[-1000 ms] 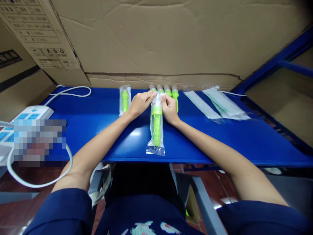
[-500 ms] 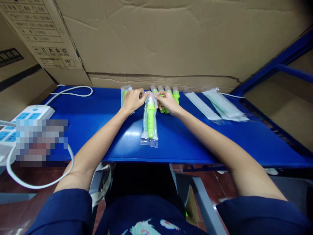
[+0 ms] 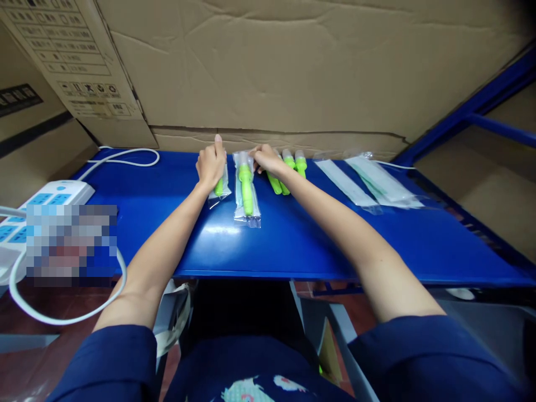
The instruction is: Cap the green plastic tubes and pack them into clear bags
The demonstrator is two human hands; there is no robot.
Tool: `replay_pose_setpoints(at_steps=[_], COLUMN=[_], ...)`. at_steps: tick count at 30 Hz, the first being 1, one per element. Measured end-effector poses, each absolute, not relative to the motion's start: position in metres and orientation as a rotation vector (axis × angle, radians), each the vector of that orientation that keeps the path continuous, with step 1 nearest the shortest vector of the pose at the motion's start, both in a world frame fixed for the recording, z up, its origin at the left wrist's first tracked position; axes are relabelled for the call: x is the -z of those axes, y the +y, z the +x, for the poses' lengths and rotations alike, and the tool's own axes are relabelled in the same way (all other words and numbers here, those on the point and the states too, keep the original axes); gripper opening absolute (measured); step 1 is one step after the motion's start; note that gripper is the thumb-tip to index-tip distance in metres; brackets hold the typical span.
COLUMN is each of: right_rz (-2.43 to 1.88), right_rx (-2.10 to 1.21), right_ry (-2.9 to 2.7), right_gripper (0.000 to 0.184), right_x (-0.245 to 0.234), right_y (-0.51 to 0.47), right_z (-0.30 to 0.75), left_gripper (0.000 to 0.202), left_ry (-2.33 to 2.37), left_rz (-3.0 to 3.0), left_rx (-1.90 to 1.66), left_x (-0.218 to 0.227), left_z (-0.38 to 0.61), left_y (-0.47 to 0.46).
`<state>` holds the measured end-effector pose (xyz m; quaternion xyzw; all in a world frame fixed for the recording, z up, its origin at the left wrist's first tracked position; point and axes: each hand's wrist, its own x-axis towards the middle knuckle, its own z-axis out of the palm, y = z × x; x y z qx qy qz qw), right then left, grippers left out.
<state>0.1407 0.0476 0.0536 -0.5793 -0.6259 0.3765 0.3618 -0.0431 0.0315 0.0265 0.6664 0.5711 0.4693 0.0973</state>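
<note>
A green tube sealed in a clear bag lies on the blue table at the back middle. My right hand pinches the bag's top end. My left hand rests flat on another bagged green tube just to the left, with one finger raised. Several bare green tubes lie side by side right of my right hand, partly hidden by my wrist.
Flat clear pouches lie at the back right. A white power strip with its cord sits at the left edge. Cardboard boxes wall the back. A blue rail rises at the right.
Both hands carried the bagged tube away from me and left, and laid it down beside the first bagged tube. My left hand let go and moved onto the left bag.
</note>
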Motion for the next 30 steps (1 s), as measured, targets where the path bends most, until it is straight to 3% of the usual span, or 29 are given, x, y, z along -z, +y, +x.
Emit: replay_pose_setpoints(at_steps=[10, 21, 30], right_rz=[-1.601, -1.392, -1.325], right_rx=[-0.784, -1.016, -0.69], right_ry=[-1.594, -1.358, -1.396], right_gripper=[0.028, 0.021, 0.022], right_x=[-0.035, -0.039, -0.05], right_y=[0.105, 0.097, 0.065], right_z=[0.127, 0.13, 0.213], left_gripper=[0.075, 0.079, 0.081], left_ry=[1.764, 1.769, 1.764], left_rz=[1.878, 1.942, 1.971], left_rx=[-1.419, -1.393, -1.4], left_x=[-0.027, -0.03, -0.028], left_z=[-0.043, -0.039, -0.038], left_y=[0.032, 0.025, 0.028])
